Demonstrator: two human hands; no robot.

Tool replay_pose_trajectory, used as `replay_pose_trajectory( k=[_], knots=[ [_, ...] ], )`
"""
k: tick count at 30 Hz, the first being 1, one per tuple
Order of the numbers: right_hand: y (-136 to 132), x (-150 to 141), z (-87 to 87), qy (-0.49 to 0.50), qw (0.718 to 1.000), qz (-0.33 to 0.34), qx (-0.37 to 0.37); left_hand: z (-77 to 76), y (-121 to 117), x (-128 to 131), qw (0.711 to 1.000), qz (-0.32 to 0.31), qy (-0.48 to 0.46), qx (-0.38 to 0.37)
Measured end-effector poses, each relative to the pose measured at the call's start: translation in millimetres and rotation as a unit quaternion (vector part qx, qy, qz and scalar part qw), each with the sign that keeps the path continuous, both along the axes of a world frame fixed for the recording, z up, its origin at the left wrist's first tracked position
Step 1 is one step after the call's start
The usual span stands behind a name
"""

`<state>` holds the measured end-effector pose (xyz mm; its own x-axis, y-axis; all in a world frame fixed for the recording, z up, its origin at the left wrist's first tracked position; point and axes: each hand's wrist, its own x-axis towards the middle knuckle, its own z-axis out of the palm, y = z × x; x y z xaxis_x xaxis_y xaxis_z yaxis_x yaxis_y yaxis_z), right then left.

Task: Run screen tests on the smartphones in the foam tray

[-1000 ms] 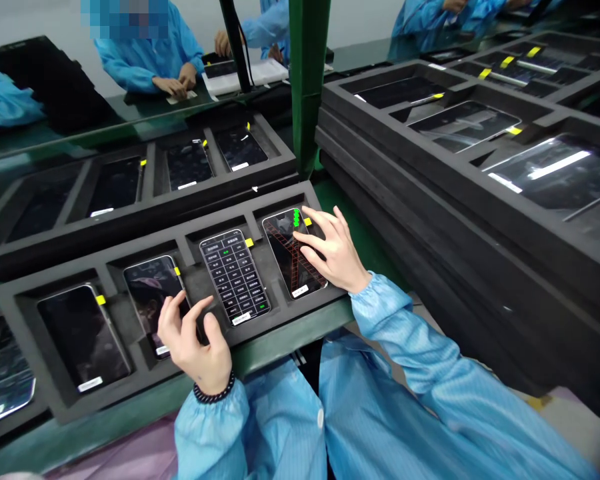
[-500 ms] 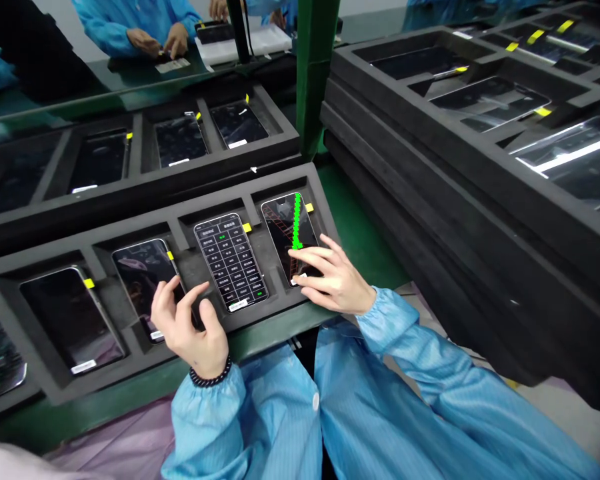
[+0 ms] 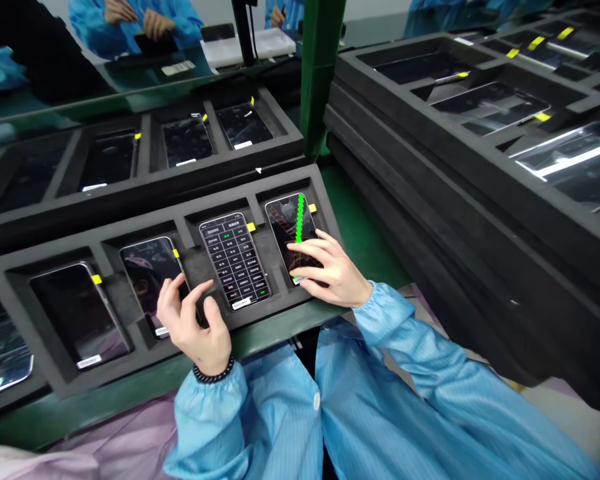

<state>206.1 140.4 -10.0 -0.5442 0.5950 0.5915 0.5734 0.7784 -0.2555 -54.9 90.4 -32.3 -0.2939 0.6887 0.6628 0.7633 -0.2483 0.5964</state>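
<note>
My right hand [image 3: 330, 267] reaches over the rightmost smartphone [image 3: 286, 223], its fingers spread across the lower screen. That screen shows a thick green band down a red ladder-like pattern. My left hand [image 3: 195, 320], with a black beaded bracelet [image 3: 213, 375], hovers with fingers apart over the foam tray [image 3: 190, 257], by a dark-screened phone [image 3: 147, 273] that it partly covers. Between my hands lies a phone with a grid menu [image 3: 236, 263], a few cells green. At the tray's left end sits another dark phone [image 3: 77, 320]. Neither hand holds anything.
Behind my tray, another foam tray [image 3: 150, 177] holds several phones. Stacked foam trays [image 3: 405, 180] with phones rise at the right, beside a green post [image 3: 323, 73]. Across the bench, a co-worker's hands [image 3: 155, 25] hold a dark object.
The green band's lower end looks different, with green now showing near the bottom of the right phone. My hands have barely moved. The co-worker's hands have lifted, now with a dark object.
</note>
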Motion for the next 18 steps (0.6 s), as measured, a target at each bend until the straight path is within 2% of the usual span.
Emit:
replay_pose_trajectory(
  k=[3,8,13,16,18],
  knots=[
    [7.8,1.4,3.0,0.028,0.997,-0.068,-0.033,-0.6,-0.9,-1.0,1.0,-0.003,0.0,0.004],
    [29.6,3.3,9.5,0.089,0.98,-0.17,-0.045,-1.4,0.3,-2.9,1.0,-0.004,0.002,0.003],
    [40.9,11.0,-1.0,0.153,0.958,-0.219,-0.102,1.8,1.1,2.1,1.0,0.002,-0.018,0.005],
    [39.1,15.8,-11.5,0.171,0.951,-0.215,-0.145,8.3,-8.8,3.3,0.996,-0.034,-0.047,-0.066],
    [37.7,17.3,-15.8,0.182,0.947,-0.209,-0.164,18.3,-15.7,-11.5,0.99,-0.05,-0.047,-0.127]
  ],
)
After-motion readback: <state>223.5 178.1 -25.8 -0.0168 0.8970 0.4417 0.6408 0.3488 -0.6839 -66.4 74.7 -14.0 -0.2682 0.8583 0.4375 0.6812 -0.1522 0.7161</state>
